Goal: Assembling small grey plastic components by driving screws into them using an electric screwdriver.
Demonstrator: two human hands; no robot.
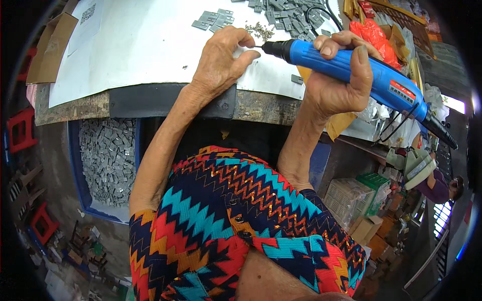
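My right hand (341, 75) is wrapped round a blue electric screwdriver (321, 57), held slanting with its black nose pointing left. Its thin bit reaches the fingertips of my left hand (221, 59). There the thumb and forefinger are bent toward each other at the bit's tip; whatever they pinch is too small or hidden to make out. Just beyond lies a small heap of screws (261, 32) on the white sheet (145, 45). Several flat grey parts (213, 20) sit in rows behind my left hand, and one grey part (296, 79) rests below the screwdriver.
A large pile of grey parts (291, 15) lies at the back, beside a black cable (321, 10). Below the worktable's left side stands a blue bin (74, 165) full of grey parts. A cardboard box (50, 50) is at far left; red plastic bags (374, 40) lie right.
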